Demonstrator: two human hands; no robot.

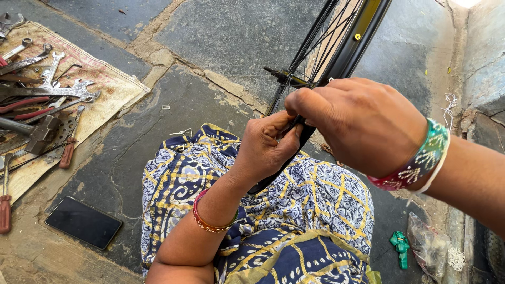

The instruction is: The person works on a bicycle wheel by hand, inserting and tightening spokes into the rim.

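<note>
The person sits on a stone floor [221, 37] with a black bicycle wheel [336, 50] leaning up from the lap, its rim resting on the blue and yellow patterned cloth [315, 194]. The left hand [265, 147] is closed around the rim from below, thumb pressed near the spokes. The right hand [363, 123] grips the same stretch of rim from above, fingers curled over it. To the left, spanners [52, 79], a hammer [37, 134] and screwdrivers [5, 202] lie on a sack [113, 87]. A dark phone [83, 222] rests on the floor nearby.
</note>
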